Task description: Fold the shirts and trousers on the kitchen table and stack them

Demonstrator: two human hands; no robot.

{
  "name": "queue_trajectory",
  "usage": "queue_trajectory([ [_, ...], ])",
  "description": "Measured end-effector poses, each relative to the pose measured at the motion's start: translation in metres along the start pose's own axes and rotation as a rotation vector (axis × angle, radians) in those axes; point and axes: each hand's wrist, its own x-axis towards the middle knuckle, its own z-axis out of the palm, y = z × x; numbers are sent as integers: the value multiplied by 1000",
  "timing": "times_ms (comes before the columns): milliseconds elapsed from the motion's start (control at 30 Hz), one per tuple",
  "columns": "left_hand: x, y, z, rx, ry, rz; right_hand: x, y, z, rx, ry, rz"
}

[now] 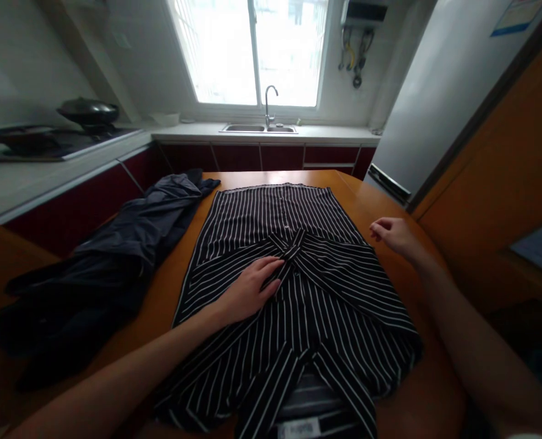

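A black shirt with white stripes (271,213) lies front up on the wooden table, its collar toward me and its hem at the far side. Both sleeves are folded inward, and their cuffs cross near the middle of the button line. My left hand (252,286) rests on the shirt beside the crossed cuffs, fingers stretched out flat. Off the shirt's right edge, my right hand (392,235) hovers over or near the table with its fingers curled together. Whether anything is between those fingers I cannot make out. A white label (300,428) shows inside the collar.
Dark clothing (128,244) lies heaped along the table's left side. Bare wood of the table (357,195) shows at the far right. Beyond stand a counter with a sink (246,128), a stove with a wok (88,113) and a fridge (439,91).
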Motion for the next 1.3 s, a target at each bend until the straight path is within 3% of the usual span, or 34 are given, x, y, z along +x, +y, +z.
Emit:
queue_trajectory([
  [100,17,2,-14,-95,68,-95,2,8,-4,12,-45,51],
  [200,41,0,-20,-112,11,-163,3,14,-4,-33,-117,70],
  [400,78,-9,-2,-200,-12,-227,-1,21,2,-121,-297,-36],
  [533,83,-4,-1,-292,21,-198,-2,23,4,-135,-410,-71],
  [667,76,1,-11,-242,135,-162,-1,26,5,-190,-451,-77],
  [733,72,-2,-10,-200,162,-146,-1,27,6,-234,-443,-69],
  [900,62,-16,12,-124,90,-85,-4,21,9,-306,-385,-49],
  [1067,59,-17,20,-109,149,-45,-17,-15,12,-255,-92,-165],
  [1200,60,-19,19,-141,164,-33,-55,-41,24,-179,-39,-328],
  [1300,61,-21,21,-140,158,-25,-99,-36,35,-270,-91,-395],
])
